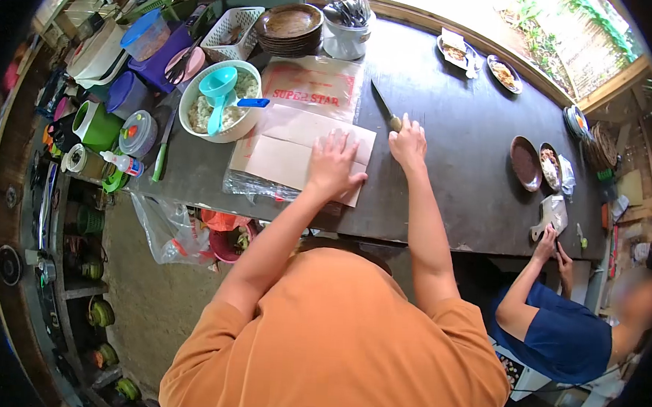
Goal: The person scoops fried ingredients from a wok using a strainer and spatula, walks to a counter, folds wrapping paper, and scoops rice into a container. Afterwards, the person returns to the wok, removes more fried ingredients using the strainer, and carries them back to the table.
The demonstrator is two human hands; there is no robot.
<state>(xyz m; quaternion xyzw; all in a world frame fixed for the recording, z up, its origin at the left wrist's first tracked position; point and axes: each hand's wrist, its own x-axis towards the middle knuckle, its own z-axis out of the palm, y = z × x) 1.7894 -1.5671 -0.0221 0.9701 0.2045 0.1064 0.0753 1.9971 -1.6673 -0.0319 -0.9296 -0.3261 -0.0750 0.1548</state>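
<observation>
Left hand [332,163]: fingers spread, palm down on a light-brown, creased paper sheet [280,159], near its right-hand side; pressing on top, nothing clasped. Right hand [409,143]: fingers partly bent, at the brown handle of a long knife with a dark, narrow blade [382,101]. I touch the handle's end, but cannot tell whether my fingers are closed round it. The knife lies on the dark, smooth tabletop [453,173], just right of the paper, its tip angled away from me and to the left.

My paper sheet rests over a clear-plastic-wrapped stack with red SUPER STAR lettering [317,85], which shows beyond it and at the near edge. Left of the paper: a round white bowl [185,115] of white rice [201,114], with a turquoise ladle [218,87] in it. Beyond the stack: piled brown round plates [290,23] and a white tub [345,42] of metal cutlery [348,11].

Far right, a person in a dark blue shirt [569,338] has both hands near the table edge.
</observation>
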